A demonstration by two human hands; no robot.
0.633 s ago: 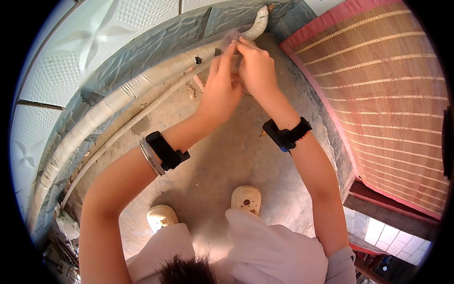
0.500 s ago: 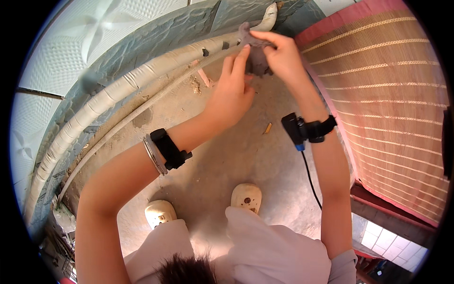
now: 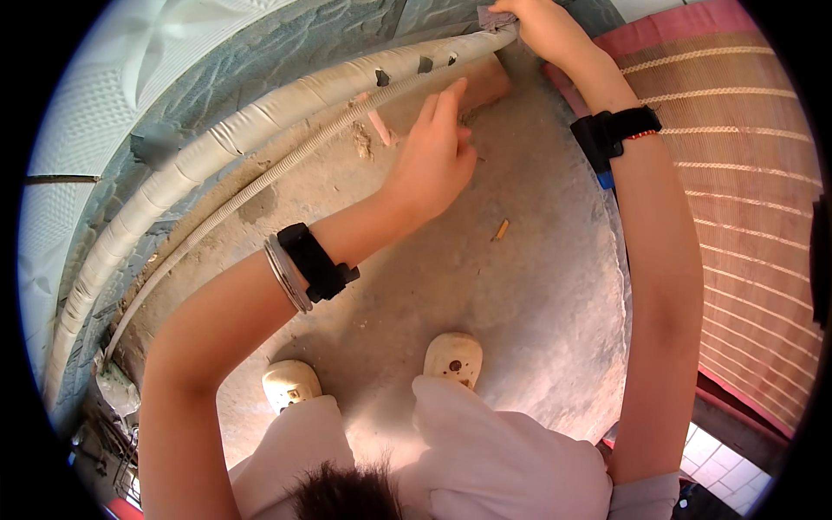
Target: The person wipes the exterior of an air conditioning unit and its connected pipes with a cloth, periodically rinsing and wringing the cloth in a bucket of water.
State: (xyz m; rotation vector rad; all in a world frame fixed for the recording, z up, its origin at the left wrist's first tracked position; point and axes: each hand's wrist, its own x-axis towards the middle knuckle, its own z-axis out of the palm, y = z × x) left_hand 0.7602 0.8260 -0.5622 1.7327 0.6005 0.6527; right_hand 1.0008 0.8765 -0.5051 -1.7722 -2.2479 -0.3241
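At the far end of a white wrapped pipe [image 3: 286,111], my right hand [image 3: 544,30] is closed on a crumpled grey cloth [image 3: 496,17] and presses it against the pipe. Part of the cloth and some fingertips are hidden or cut off at the upper edge. My left hand [image 3: 438,160] holds nothing; its index and middle fingers stretch out toward a reddish brick [image 3: 477,87] lying by the wall, and its other fingers are loosely bent. Whether the fingertips touch the brick, I cannot tell. Below the pipe runs a thin ribbed hose [image 3: 260,189].
A woven brown mat [image 3: 745,191] with a pink border stands along the right side. Tiled wall [image 3: 104,130] curves round the left and back. The concrete floor [image 3: 520,295] carries crumbs and a small orange-brown scrap [image 3: 501,230]. My cream clogs [image 3: 453,357] stand on it.
My right hand has moved up and away with the cloth, from below the pipe to the pipe's far end. The brick has come into view. My left hand has let the cloth go.
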